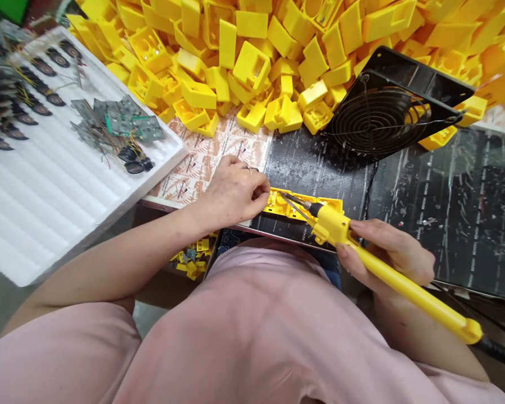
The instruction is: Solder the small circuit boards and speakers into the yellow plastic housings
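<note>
A row of small yellow plastic housings lies at the front edge of the black table, open side up. My left hand is closed at the row's left end, thumb and finger pinched together; whatever they pinch is hidden. In my right hand is a yellow soldering iron, gripped by its handle with the cable trailing off to the lower right. Its metal tip points left, over the housings near my left fingertips. Whether the tip touches anything is too small to tell.
Loose yellow housings form a big heap along the back. A black fan leans at the right of the heap. On the left, a white foam tray carries speakers and circuit boards. More yellow pieces lie below the table edge.
</note>
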The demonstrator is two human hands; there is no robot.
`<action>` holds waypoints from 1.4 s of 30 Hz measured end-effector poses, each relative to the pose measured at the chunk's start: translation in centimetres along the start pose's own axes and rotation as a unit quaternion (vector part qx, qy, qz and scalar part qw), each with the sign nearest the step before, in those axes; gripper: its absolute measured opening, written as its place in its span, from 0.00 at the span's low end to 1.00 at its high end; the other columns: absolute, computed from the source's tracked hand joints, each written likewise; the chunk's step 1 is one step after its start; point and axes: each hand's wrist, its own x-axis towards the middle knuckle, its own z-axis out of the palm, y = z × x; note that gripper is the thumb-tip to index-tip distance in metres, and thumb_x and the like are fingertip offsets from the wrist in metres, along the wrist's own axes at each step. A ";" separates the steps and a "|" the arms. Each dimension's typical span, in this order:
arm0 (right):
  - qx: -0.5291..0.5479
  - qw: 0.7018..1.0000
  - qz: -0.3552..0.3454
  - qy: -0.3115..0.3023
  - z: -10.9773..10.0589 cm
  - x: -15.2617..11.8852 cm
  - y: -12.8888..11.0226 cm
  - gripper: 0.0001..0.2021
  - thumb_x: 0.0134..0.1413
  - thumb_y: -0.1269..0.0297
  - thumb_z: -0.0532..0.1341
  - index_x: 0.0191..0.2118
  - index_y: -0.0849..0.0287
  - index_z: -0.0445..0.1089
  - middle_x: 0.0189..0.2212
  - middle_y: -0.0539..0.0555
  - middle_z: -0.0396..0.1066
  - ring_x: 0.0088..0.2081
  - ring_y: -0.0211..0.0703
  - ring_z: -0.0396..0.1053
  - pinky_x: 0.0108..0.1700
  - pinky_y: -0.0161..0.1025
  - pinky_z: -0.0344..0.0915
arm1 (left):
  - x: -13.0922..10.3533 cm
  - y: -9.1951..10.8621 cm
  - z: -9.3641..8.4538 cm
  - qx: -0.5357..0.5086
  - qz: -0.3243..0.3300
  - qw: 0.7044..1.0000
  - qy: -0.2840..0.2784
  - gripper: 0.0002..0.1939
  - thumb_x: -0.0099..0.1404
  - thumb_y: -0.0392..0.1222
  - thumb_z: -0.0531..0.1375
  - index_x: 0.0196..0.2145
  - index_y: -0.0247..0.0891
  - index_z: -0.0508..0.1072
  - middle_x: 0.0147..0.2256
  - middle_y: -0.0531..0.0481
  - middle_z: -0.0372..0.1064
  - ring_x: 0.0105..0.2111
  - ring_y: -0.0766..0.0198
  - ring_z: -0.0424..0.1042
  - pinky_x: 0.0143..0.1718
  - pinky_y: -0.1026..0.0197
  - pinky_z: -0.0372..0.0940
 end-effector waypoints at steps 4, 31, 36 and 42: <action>-0.004 0.999 -0.030 -0.024 0.4 1.1 -0.7 0.14 0.52 0.70 0.74 0.42 0.53 0.74 0.28 0.49 0.79 0.25 0.41 0.78 0.21 0.33 0.71 | 0.4 0.2 -0.1 0.039 0.019 0.999 -0.012 0.12 0.65 0.39 0.55 0.30 0.39 0.78 0.25 0.49 0.76 0.32 0.56 0.74 0.47 0.48 0.61; -0.062 0.997 -0.028 -0.026 -0.6 1.9 -0.9 0.26 0.70 0.49 0.60 0.69 0.49 0.65 0.27 0.47 0.77 0.25 0.41 0.75 0.29 0.37 0.73 | 1.0 -0.1 -0.6 0.047 0.028 0.998 -0.037 0.13 0.66 0.41 0.56 0.32 0.38 0.81 0.31 0.44 0.78 0.39 0.51 0.75 0.45 0.48 0.65; -0.107 0.987 -0.050 -0.109 0.5 2.8 0.7 0.08 0.66 0.64 0.67 0.49 0.50 0.76 0.28 0.46 0.79 0.24 0.37 0.75 0.30 0.34 0.70 | -0.5 -2.8 -3.6 -0.097 -0.010 0.995 0.004 0.14 0.72 0.47 0.55 0.39 0.40 0.80 0.41 0.47 0.81 0.42 0.57 0.78 0.48 0.56 0.69; -0.107 0.975 -0.070 -0.182 3.3 2.7 2.5 0.23 0.64 0.52 0.68 0.58 0.55 0.66 0.49 0.60 0.79 0.44 0.51 0.79 0.56 0.55 0.73 | -3.7 -4.3 -2.9 -0.023 0.040 0.997 -0.069 0.19 0.72 0.51 0.60 0.53 0.38 0.77 0.52 0.41 0.79 0.52 0.50 0.77 0.56 0.52 0.68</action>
